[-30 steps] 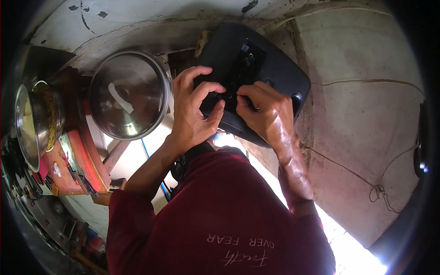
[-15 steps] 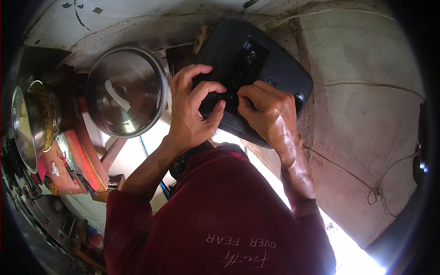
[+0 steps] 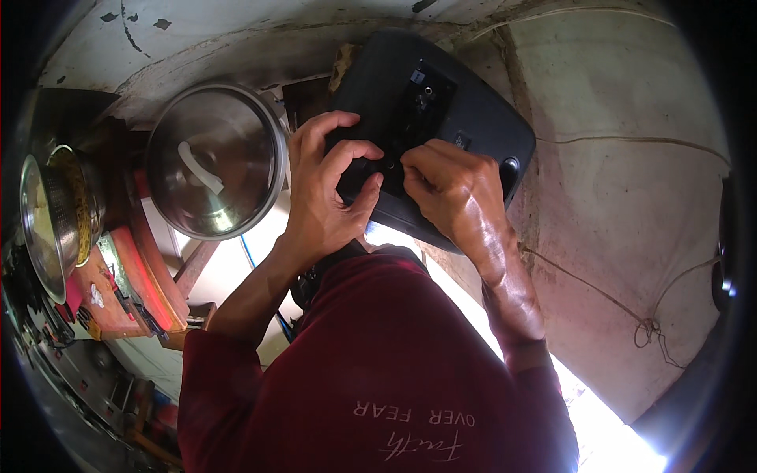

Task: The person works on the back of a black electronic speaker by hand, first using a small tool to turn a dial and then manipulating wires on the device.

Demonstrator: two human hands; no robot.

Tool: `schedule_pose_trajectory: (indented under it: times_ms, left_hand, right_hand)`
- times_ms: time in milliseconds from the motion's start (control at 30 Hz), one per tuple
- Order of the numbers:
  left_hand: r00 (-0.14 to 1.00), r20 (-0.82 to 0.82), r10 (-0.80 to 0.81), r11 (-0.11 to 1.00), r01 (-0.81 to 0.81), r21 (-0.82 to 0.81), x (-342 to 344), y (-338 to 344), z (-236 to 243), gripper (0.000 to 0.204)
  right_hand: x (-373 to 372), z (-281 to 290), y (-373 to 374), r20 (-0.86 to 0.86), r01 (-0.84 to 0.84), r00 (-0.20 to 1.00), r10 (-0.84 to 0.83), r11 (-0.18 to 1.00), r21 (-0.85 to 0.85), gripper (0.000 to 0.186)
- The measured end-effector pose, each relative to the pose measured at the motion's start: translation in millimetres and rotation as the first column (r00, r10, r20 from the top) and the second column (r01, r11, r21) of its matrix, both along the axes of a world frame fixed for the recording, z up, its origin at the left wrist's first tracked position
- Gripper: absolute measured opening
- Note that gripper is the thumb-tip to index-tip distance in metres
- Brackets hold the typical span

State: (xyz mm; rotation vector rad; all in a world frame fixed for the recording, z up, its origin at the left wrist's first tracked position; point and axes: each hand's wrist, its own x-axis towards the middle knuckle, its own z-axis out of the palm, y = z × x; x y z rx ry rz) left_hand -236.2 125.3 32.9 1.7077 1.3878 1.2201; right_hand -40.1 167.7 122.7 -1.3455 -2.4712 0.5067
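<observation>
A black plastic-cased box (image 3: 489, 118), which looks like a speaker, lies ahead of me with its recessed panel (image 3: 426, 91) facing up. That panel carries a socket and small fittings. My left hand (image 3: 323, 189) is at the box's near left part, fingers curved and apart, with nothing visible between them. At the panel's near end, my right hand (image 3: 464, 185) is closed in a pinch, thumb against bent fingers. Whatever sits in the pinch is hidden. A small round fitting (image 3: 390, 165) shows between the two hands.
Left of the box stands a large steel pot with a lid (image 3: 217, 158) and a white curved strip on it. Metal strainers (image 3: 43, 225) and a wooden shelf (image 3: 118, 307) are farther left. A stained wall (image 3: 623, 197) with thin cords runs along the right.
Both hands keep nearly the same pose on the box. The whole view has shifted very slightly; nothing has visibly been taken hold of or let go.
</observation>
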Motion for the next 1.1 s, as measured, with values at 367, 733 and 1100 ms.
schedule_pose_trajectory:
  times_ms: [367,733,1100]
  left_hand:
    - [0.999,-0.045,-0.005,1.0,0.004,-0.017,3,3,9,0.037]
    - [0.985,-0.139,-0.102,0.994,0.107,0.028,8,23,20,0.04]
    - [0.975,-0.203,-0.088,0.993,0.103,0.063,14,26,13,0.024]
  right_hand:
    - [0,-3,-1,-0.01,-0.012,1.0,0.012,1.0,0.024,0.008]
    - [4,-6,-6,-0.071,0.052,0.996,-0.051,0.999,0.01,0.013]
    - [8,-1,-12,-0.16,0.202,0.963,-0.217,0.974,-0.107,0.015]
